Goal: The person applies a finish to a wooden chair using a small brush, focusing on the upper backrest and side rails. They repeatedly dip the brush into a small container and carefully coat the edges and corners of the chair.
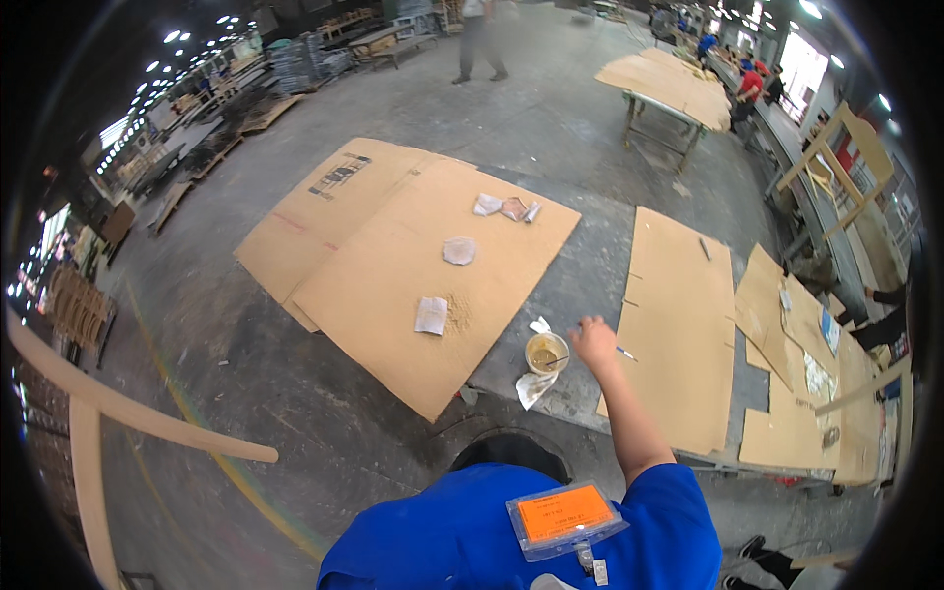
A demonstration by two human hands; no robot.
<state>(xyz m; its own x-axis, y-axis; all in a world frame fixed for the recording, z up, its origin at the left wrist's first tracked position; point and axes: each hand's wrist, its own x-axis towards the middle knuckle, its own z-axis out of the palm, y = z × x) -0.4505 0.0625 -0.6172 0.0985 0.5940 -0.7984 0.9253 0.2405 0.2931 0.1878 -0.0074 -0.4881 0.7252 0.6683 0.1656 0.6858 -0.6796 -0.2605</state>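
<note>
My right hand (pixel 593 342) reaches over the grey work table (pixel 588 270), its fingers bent and somewhat apart, with nothing visible in them. Just left of it stands a round tub (pixel 547 353) of brownish paste with a thin stick in it. Crumpled white paper or cloth (pixel 533 390) lies against the tub's near side, and a smaller scrap (pixel 540 324) lies behind it. A thin blue-and-white pen-like stick (pixel 626 354) lies beside my right wrist. My left hand is out of view.
Cardboard sheets (pixel 393 246) on the left carry a folded pale pad (pixel 431 316), a round pad (pixel 458 251) and crumpled pieces (pixel 513 207). More cardboard (pixel 678 324) lies right, with a small dark tool (pixel 705 248). Curved wooden frame parts (pixel 138 401) stand left; people work far right.
</note>
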